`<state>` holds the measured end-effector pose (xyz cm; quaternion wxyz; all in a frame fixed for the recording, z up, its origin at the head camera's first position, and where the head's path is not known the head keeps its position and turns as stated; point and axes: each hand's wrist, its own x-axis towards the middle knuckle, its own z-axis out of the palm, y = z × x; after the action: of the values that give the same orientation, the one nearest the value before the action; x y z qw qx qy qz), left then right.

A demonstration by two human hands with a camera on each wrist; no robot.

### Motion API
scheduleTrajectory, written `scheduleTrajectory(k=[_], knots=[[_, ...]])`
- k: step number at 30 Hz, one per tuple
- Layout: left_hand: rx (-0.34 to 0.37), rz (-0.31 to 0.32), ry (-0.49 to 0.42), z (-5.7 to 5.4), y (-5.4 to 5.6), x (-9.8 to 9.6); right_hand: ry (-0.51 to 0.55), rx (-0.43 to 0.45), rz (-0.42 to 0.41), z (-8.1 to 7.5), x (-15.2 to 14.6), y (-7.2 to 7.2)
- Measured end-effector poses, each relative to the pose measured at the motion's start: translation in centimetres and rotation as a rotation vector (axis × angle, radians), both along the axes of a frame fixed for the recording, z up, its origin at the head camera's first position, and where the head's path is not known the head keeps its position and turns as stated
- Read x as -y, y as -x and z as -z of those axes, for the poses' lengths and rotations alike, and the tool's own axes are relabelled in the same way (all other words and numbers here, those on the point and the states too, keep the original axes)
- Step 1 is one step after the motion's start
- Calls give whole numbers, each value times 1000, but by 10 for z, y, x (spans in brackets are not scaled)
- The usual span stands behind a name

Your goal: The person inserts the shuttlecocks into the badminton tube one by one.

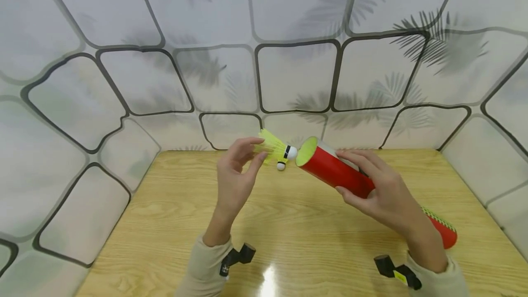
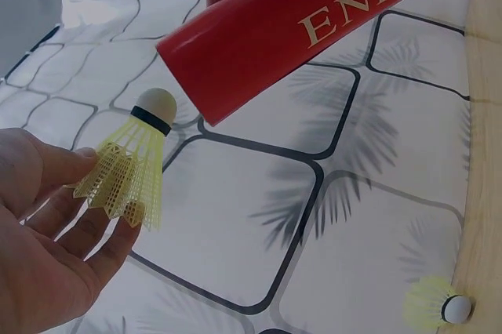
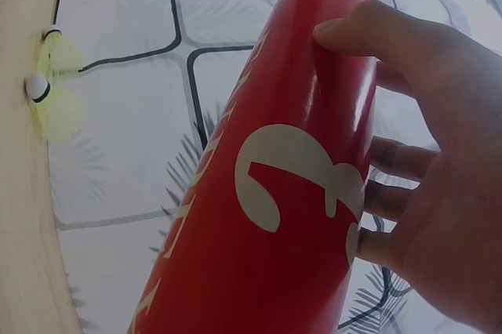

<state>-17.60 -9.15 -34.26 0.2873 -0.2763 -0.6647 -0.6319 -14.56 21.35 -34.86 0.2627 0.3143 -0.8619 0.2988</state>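
Note:
My left hand [image 1: 237, 168] pinches a yellow shuttlecock [image 1: 277, 145] by its skirt between thumb and fingers. The white cork [image 2: 157, 105] with its black band points at the tube, close to the rim. My right hand [image 1: 381, 184] grips a red tube [image 1: 336, 171], thumb on the near side and fingers on the far side. Its uncapped mouth tilts up to the left and shows a yellow-green inside. Pale lettering runs along the tube [image 3: 274, 193] in the wrist views. Beyond the right wrist the far end of the tube [image 1: 447, 233] shows, with a checkered band.
Behind the held shuttlecock another shuttlecock [image 1: 281, 166] lies toward the back of the wooden table [image 1: 288, 223]. Two shuttlecocks show at the table's edge in the right wrist view, the nearer shuttlecock [image 3: 39, 91] cork outward. A patterned cloth wall [image 1: 299, 77] encloses the back and sides.

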Motion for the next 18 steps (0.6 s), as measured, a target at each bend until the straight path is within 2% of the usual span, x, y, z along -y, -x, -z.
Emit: scheduleTrajectory(k=[7, 18], knots=[[9, 19, 22, 1, -2, -4, 12, 28, -6, 1, 3, -1], [-47, 40, 44, 5, -2, -15, 7, 28, -22, 2, 6, -1]])
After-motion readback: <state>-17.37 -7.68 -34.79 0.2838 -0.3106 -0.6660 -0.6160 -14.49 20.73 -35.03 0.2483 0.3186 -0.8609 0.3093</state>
